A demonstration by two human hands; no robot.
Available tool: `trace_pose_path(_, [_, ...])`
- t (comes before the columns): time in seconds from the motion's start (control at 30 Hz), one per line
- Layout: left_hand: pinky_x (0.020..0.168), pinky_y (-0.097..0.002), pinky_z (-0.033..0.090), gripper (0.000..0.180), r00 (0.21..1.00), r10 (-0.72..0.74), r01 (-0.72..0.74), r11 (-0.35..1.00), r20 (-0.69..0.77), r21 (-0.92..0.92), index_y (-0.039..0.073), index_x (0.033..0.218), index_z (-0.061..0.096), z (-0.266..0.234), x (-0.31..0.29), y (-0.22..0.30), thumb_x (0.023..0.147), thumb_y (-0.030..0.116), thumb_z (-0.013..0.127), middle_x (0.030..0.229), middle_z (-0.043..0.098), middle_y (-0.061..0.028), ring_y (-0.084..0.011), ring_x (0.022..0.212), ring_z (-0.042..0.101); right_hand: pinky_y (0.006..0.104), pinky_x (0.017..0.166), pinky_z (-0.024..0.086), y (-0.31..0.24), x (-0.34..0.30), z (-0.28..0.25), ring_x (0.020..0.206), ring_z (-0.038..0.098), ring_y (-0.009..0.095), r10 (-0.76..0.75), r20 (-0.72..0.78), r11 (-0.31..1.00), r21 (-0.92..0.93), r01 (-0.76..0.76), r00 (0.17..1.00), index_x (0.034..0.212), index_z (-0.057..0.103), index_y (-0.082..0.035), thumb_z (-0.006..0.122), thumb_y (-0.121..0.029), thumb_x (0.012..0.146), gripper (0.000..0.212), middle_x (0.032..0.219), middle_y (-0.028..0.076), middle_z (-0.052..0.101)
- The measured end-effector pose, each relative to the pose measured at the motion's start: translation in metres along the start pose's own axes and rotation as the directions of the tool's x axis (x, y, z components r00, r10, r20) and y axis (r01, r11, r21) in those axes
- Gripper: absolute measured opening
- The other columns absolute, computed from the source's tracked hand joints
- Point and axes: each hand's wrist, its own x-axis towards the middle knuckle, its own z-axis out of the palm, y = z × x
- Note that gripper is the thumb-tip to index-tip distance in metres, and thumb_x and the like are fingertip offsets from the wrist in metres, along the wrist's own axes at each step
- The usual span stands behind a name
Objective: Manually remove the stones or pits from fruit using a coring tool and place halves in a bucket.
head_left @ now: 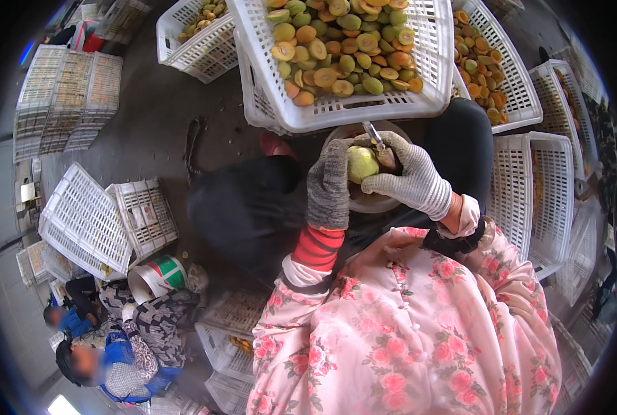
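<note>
My left hand (328, 181), in a grey knitted glove, is closed round a pale yellow-green fruit (362, 164). My right hand (413, 171), in a white ribbed glove, grips a small tool with a shiny metal end (372, 133); its kind cannot be made out. The right thumb rests against the fruit's lower side. A brownish lump (388, 160) shows between the right fingers and the fruit, too small to name. Both hands are together above a round pale tub (381, 205) between my knees, its contents mostly hidden by the gloves.
A white slatted crate (353, 119) of green and orange fruit halves (350, 48) stands just beyond my hands. More fruit crates (512, 76) are at the right and a crate (201, 55) at far left. A person (125, 360) sits at lower left beside a bucket (157, 279).
</note>
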Motion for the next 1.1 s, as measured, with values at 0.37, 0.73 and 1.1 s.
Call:
trace_pose_path(0.37, [0.084,-0.0315,0.049,0.03,0.99,0.126,-0.133,0.978,0.055,0.162,0.003,0.115,0.057,-0.008,0.009,-0.019,0.095,0.016,0.038,0.107,0.063,-0.0121,-0.0219,0.098,0.062,0.0234,0.072,0.048,0.021,-0.003,-0.019,0.081,0.057,0.01,0.253,0.097,0.901,0.338,-0.271,0.963,0.127,0.047,-0.001,0.072,-0.013,0.077,0.057,0.1,0.006,0.06])
trace_pose_path(0.73, [0.091,-0.033,0.045,0.033,0.999,-0.017,0.018,1.0,0.035,-0.017,0.001,0.112,0.059,-0.008,0.007,-0.015,0.098,0.017,0.034,0.111,0.062,-0.0129,-0.0239,0.104,0.059,0.022,0.068,0.048,0.026,0.001,-0.013,0.079,0.056,0.009,0.191,0.072,0.862,0.465,-0.203,0.979,0.126,0.048,-0.003,0.069,-0.008,0.079,0.052,0.099,0.004,0.059])
trace_pose_path(1.1, [0.091,-0.0329,0.045,0.033,0.999,-0.039,0.04,0.999,0.01,-0.033,0.001,0.112,0.059,-0.011,0.007,-0.025,0.098,0.02,0.035,0.109,0.061,-0.0131,-0.023,0.1,0.059,0.0246,0.085,0.044,0.029,0.005,-0.01,0.096,0.053,0.011,0.242,0.069,0.877,0.411,-0.249,0.968,0.118,0.053,-0.001,0.073,-0.016,0.079,0.046,0.102,0.003,0.06])
